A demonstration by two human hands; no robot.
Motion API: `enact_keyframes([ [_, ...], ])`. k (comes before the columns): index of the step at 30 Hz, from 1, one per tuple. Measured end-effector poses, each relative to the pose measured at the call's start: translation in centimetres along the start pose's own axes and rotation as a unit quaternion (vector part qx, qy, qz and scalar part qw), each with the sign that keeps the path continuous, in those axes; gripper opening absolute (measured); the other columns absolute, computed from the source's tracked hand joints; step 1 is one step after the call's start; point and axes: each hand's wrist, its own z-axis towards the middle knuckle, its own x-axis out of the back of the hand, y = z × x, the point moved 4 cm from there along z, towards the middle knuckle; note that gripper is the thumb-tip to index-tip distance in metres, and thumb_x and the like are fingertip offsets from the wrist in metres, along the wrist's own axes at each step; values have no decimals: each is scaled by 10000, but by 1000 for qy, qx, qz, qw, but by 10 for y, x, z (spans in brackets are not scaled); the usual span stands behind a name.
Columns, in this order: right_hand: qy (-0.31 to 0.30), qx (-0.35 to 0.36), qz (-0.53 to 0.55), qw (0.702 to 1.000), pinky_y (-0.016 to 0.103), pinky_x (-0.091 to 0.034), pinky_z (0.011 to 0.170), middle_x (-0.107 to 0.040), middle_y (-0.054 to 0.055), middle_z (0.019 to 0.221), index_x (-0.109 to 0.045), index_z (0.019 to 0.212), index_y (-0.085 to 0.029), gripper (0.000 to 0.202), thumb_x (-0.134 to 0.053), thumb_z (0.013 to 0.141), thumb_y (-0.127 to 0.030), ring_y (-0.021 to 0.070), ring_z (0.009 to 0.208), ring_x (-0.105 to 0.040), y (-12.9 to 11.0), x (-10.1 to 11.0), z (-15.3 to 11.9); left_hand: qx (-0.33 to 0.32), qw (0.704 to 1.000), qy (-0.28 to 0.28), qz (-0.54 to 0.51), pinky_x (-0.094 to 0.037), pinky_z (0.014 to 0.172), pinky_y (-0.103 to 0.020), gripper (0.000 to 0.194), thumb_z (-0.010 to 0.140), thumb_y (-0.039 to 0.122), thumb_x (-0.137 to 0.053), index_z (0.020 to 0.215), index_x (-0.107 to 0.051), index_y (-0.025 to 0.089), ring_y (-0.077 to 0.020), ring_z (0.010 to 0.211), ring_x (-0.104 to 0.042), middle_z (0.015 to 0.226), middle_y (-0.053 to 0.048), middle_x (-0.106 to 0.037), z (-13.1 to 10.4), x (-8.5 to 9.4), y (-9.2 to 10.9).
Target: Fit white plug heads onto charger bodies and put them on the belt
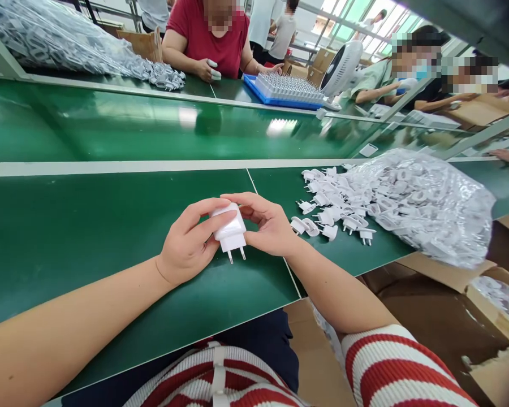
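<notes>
A white plug-in wall charger [230, 229] is held a little above the green tabletop, its two metal pins pointing down toward me. My left hand [192, 237] grips it from the left, with the thumb across its front face. From the right, my right hand [268, 223] closes around its other edge, fingertips at the top and thumb low on the side. The charger's back is hidden. To the right of my hands lies a loose pile of small white plug pieces with pins [328, 206], spilling out of a clear plastic bag [432, 203].
A green conveyor belt [144, 133] runs beyond the white ledge [110, 168]. Across it, a person in a red top [207, 42] sits by a blue tray [275, 100] of small parts. A fan [343, 68] stands nearby. Open cardboard boxes [432, 316] are below right.
</notes>
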Motion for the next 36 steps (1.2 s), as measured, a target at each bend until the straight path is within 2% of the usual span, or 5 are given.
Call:
enact_keyframes([
  [6, -1, 50, 26, 998, 361, -600, 1039, -705, 49, 1325, -683, 1395, -295, 623, -814, 809, -132, 199, 1203, -713, -5, 2, 3, 8, 1000, -13, 23, -630, 1006, -396, 467, 937, 112, -690, 1349, -666, 330, -237, 1174, -713, 1324, -78, -696, 0, 0, -3],
  [11, -1, -98, 54, 994, 326, -619, 850, -696, -28, 883, -653, 1369, -207, 784, -988, 676, -360, 154, 824, -729, 10, 5, 6, 152, 984, -85, -36, -637, 994, -438, 430, 960, 300, -700, 1384, -634, 334, -263, 1118, -742, 1257, -77, -747, -3, -7, -12],
  [23, -48, -166, -59, 983, 287, -532, 671, -746, 23, 769, -704, 1355, -208, 668, -703, 909, -704, 170, 700, -687, 30, 5, 10, 495, 811, -116, -291, -628, 847, -389, 511, 855, 584, -792, 1205, -683, 227, -260, 923, -767, 1061, -73, -792, -4, -23, -31],
  [30, -32, -161, -167, 972, 270, -467, 709, -758, 8, 873, -721, 1341, -226, 598, -772, 889, -614, 157, 765, -656, 24, 10, 15, 498, 829, -58, -247, -596, 1000, -383, 525, 803, 547, -849, 1174, -661, 226, -269, 1118, -743, 1194, -79, -775, -7, -19, -38],
  [36, -46, -197, -197, 959, 280, -475, 745, -784, 24, 1016, -690, 1385, -244, 617, -749, 904, -627, 196, 914, -689, 26, 18, 19, 519, 851, 29, -75, -495, 1151, -492, 499, 738, 512, -794, 1098, -670, 190, -316, 1165, -709, 1112, -89, -761, 21, 7, -121],
])
